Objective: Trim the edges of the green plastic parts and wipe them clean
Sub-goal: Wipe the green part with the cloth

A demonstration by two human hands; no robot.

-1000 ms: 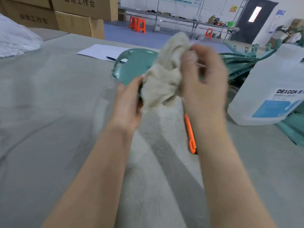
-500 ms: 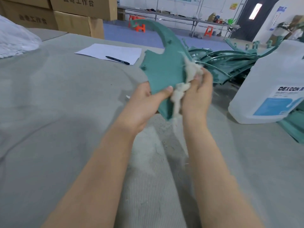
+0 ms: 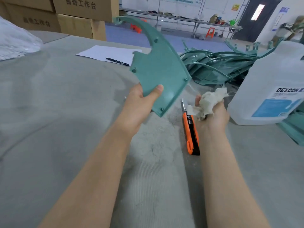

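Note:
My left hand (image 3: pixel 141 106) grips a green plastic part (image 3: pixel 160 68) by its lower edge, thumb on its face, and holds it tilted above the table with its curved horn pointing up and away. To the right, my right hand (image 3: pixel 212 116) holds a crumpled off-white rag (image 3: pixel 209 102), apart from the part. An orange utility knife (image 3: pixel 190 130) with its blade out lies on the grey table cover (image 3: pixel 65 112) between my two hands.
A pile of green plastic parts (image 3: pixel 218 66) lies behind the rag. A large white DEXCON jug (image 3: pixel 273 89) stands at the right. A paper sheet (image 3: pixel 108 53) with a pen (image 3: pixel 117 61) lies farther back. Cardboard boxes (image 3: pixel 82 17) and a plastic bag (image 3: pixel 14 41) are at the far left.
The rag was rubbing the part's edge; my right hand has drawn it away down to the right. The part now stands free in my left hand, and the knife is uncovered.

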